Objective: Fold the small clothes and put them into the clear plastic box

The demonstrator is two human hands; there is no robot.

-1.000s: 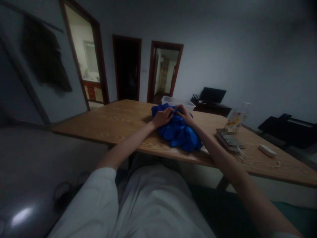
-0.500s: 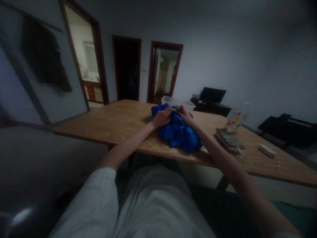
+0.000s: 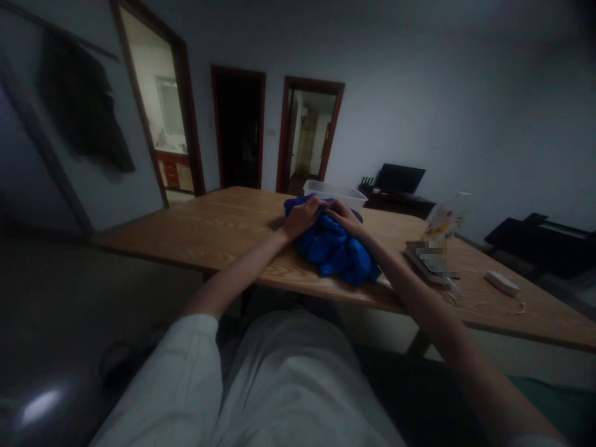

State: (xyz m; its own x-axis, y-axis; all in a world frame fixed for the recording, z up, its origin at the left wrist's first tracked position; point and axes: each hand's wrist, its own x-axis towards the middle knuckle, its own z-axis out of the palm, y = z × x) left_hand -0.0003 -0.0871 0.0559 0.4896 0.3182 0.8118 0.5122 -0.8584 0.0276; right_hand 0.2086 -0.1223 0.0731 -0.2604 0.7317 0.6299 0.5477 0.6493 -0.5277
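A crumpled blue cloth (image 3: 342, 251), perhaps a garment, lies in a heap on the wooden table (image 3: 223, 220) in front of me. My left hand (image 3: 303, 216) grips its upper part from the left, fingers curled into the fabric. Close beside it, my right hand (image 3: 342, 214) pinches the same cloth near the top of the heap. The fingertips of both hands almost meet, and folds partly hide them. Just behind the cloth stands a translucent plastic bin (image 3: 335, 191).
To the right on the table are a dark flat item (image 3: 431, 264), partly pixelated, a clear container with a floral pattern (image 3: 444, 220) and a white oblong object (image 3: 501, 283) with a cord. A monitor (image 3: 400, 178) stands on a dark cabinet beyond. Doorways line the far wall.
Both hands stay on the blue cloth. My left hand has shifted slightly left, and the right hand's fingers have moved a little along the fabric. The heap looks nearly the same.
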